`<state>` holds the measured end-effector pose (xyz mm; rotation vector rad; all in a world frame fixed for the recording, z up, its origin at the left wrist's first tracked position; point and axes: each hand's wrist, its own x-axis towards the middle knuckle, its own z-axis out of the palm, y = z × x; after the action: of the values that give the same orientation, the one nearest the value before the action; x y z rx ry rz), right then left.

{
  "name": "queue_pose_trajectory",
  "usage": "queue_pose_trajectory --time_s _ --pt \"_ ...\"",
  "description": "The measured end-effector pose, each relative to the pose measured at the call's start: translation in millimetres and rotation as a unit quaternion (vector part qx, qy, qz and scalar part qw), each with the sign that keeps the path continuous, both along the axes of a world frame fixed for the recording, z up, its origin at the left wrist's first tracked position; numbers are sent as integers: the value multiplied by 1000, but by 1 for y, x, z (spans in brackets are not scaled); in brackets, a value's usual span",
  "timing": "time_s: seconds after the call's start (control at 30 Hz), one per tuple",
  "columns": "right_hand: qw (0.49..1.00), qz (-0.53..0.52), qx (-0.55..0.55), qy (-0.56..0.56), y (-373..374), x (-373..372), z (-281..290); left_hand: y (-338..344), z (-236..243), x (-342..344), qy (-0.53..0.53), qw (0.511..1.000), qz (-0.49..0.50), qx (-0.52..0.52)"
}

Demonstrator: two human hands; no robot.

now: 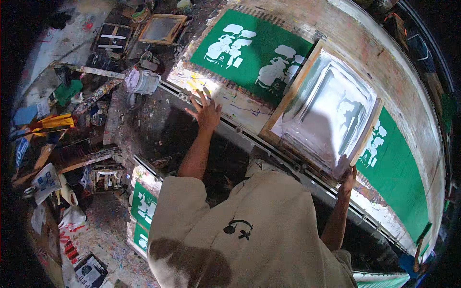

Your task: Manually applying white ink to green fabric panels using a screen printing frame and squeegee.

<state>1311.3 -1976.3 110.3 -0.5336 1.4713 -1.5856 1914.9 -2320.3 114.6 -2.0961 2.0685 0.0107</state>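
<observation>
A wooden screen-printing frame (287, 107) lies across green fabric (266, 36) on a long table. White ink is smeared over its mesh (326, 113), thickest around the borders. My right hand (348, 179) grips the frame's near right corner, with the fingers partly hidden. To the left, my left hand (206, 113) is spread over the table's near edge, fingers apart and holding nothing. White figure prints (225, 48) show on the fabric to the left of the frame, and another print (373, 144) appears at its right side.
A metal rail (240, 132) with holes runs along the table's near edge. On the left are a white bucket (142, 82), another wooden frame (162, 29) and cluttered planks. A second table with printed green fabric (143, 204) stands at the lower left.
</observation>
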Motion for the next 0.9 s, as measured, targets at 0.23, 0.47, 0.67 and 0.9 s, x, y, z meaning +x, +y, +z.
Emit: queue_pose_trajectory --time_s 0.23,0.47,0.67,0.9 --pt "987 -113 26 -112 -18 16 12 -3 -11 21 702 673 223 -63" --pt "987 -83 135 38 7 -8 -14 75 -31 9 706 516 481 -68" --pt "986 -74 136 57 15 -10 -16 243 -95 -59 415 795 163 412" --pt "976 -107 185 39 8 -18 -15 304 -189 -47 344 871 -167 308"
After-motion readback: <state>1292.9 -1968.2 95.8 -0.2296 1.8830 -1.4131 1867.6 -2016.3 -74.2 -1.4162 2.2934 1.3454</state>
